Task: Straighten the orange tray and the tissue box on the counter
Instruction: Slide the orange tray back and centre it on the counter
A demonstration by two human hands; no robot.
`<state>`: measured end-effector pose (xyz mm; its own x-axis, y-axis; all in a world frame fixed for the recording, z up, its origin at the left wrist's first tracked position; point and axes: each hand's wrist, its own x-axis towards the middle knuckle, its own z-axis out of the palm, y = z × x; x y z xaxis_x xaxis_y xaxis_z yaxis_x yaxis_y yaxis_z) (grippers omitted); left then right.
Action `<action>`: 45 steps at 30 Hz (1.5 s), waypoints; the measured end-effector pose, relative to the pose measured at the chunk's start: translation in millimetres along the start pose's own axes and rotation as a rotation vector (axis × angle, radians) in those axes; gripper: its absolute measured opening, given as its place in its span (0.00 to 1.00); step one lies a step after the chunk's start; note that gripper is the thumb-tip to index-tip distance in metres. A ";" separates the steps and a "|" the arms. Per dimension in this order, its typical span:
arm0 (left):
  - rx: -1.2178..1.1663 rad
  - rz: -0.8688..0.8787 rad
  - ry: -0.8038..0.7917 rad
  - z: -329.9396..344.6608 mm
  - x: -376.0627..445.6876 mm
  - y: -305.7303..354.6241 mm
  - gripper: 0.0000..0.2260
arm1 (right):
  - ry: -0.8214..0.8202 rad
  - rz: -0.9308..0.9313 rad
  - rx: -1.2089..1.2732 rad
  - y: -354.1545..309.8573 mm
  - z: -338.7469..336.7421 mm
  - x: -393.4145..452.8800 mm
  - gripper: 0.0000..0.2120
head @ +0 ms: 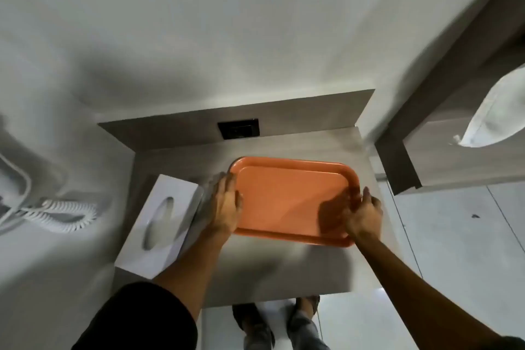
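Orange tray [289, 199] sits flat on the counter [255, 264], slightly skewed. Left hand [225, 207] lies flat, fingers spread, on the tray's left rim; right hand [365, 214] cups its right rim. Neither lifts it. White tissue box [159, 224] is left of the tray, angled, just beside the left hand.

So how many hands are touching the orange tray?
2. The left hand rests on the left edge of the orange tray; the right hand holds its right edge. None seem hidden.
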<state>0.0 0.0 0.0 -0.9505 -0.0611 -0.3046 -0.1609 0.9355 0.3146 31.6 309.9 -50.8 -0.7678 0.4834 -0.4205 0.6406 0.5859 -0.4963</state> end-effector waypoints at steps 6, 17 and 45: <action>-0.265 -0.289 -0.018 22.8 -1.6 -15.5 0.25 | 0.013 0.112 0.087 18.8 4.1 10.1 0.20; -0.551 -0.390 0.236 39.1 -6.7 -37.8 0.19 | -0.018 0.010 0.119 -31.7 2.5 51.7 0.17; -0.095 0.214 0.241 105.5 -40.6 -71.6 0.32 | -0.091 -0.893 -0.359 2.1 43.3 -1.8 0.35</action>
<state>78.1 -27.8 -105.0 -0.9991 0.0420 -0.0048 0.0358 0.8999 0.4347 34.6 282.0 -83.9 -0.9577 -0.2802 -0.0654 -0.2308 0.8839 -0.4067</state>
